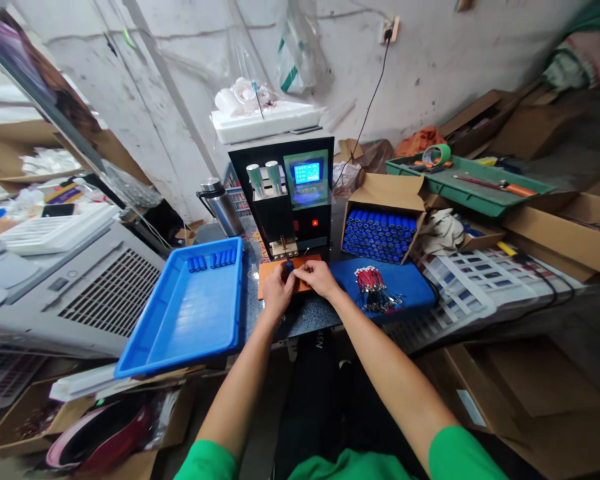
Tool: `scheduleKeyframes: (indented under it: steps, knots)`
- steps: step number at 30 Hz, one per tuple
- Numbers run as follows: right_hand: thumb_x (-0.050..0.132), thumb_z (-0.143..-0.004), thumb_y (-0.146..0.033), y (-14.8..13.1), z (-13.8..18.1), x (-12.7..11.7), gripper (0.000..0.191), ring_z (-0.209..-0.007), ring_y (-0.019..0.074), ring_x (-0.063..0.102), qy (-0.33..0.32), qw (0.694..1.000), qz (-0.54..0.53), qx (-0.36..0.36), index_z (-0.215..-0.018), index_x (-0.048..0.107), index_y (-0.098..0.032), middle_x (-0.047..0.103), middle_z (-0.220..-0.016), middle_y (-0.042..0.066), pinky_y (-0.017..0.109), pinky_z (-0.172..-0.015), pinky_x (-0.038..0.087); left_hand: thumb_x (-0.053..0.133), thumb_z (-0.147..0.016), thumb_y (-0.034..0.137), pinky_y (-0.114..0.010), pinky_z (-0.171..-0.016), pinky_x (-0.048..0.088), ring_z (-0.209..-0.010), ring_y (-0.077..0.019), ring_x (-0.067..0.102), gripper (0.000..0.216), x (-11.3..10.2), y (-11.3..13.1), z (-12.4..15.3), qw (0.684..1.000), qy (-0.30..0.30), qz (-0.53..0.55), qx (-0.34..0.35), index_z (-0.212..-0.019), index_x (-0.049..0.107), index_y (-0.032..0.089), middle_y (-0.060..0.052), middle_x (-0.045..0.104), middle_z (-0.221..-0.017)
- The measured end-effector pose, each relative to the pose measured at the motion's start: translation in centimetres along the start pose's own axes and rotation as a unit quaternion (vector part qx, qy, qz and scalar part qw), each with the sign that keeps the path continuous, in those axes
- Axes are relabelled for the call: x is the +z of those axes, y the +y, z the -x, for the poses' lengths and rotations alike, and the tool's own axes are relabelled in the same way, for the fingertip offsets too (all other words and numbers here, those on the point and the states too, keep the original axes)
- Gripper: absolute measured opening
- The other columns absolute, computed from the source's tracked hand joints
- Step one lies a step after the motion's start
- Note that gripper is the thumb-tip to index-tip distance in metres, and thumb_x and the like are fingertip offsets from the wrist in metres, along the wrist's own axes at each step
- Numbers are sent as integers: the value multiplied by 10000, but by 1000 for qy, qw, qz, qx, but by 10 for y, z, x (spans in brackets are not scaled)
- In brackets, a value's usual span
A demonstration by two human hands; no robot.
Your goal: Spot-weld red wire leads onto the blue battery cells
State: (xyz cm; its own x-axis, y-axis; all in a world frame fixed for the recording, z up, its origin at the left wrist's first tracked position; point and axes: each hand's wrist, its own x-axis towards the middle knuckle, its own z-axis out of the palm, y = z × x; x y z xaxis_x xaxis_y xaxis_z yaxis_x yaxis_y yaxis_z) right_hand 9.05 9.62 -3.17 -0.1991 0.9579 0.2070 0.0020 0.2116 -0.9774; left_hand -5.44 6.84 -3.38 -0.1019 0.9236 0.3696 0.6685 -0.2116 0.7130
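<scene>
In the head view my left hand point(278, 288) is closed around a blue battery cell point(289, 265), just below the electrodes of a black spot welder point(283, 248). My right hand point(317, 277) meets it from the right, thumb and finger pinched. Whatever those fingertips hold is too small to make out. Both hands are over an orange mat point(267, 270). To the right, a bundle of red and black wire leads point(373, 287) lies on a blue pad point(413, 283). Behind it an open carton point(415, 230) is packed with blue battery cells point(377, 235).
At left, a blue tray point(190, 320) holds several blue cells point(213, 259) along its far end. A steel flask point(221, 207) stands behind it. A green tray point(480, 175) with tools is at the right, above white plastic crates point(460, 283). A power cord point(371, 110) runs up the wall.
</scene>
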Motion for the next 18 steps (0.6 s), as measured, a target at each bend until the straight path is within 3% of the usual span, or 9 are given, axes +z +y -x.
scheduleKeyframes:
  steps: [3, 8, 12, 18]
  knots:
    - [692, -704, -521, 0, 0, -1, 363, -497, 107, 423, 0, 1000, -15, 11, -615, 578, -188, 511, -508, -39, 243, -500, 320, 588, -885, 379, -289, -696, 492, -723, -173, 641, 228, 1, -2, -1, 999, -8, 48, 5, -994, 649, 188, -36, 691, -813]
    - [707, -688, -573, -1, -1, -2, 425, -471, 99, 407, 12, 999, -33, 18, -585, 555, -190, 488, -475, -45, 237, -475, 298, 609, -873, 368, -346, -878, 540, -944, -196, 681, 309, -7, -5, 0, 986, -13, 162, 25, -1113, 632, 174, -86, 714, -1042]
    - [709, -680, -585, -4, -1, -3, 435, -472, 105, 420, 16, 998, -49, 27, -577, 551, -193, 472, -462, -47, 237, -470, 295, 573, -887, 368, -373, -891, 548, -949, -206, 688, 276, -19, -9, 14, 989, 23, 146, -1, -1056, 660, 168, -98, 719, -1030]
    - [701, -674, -591, -3, -1, -2, 435, -507, 119, 452, 28, 997, -60, 29, -573, 542, -199, 477, -472, -40, 240, -485, 316, 611, -845, 304, -349, -839, 552, -924, -198, 679, 154, -21, -5, 35, 995, -9, 72, 62, -905, 692, 186, -85, 713, -1014]
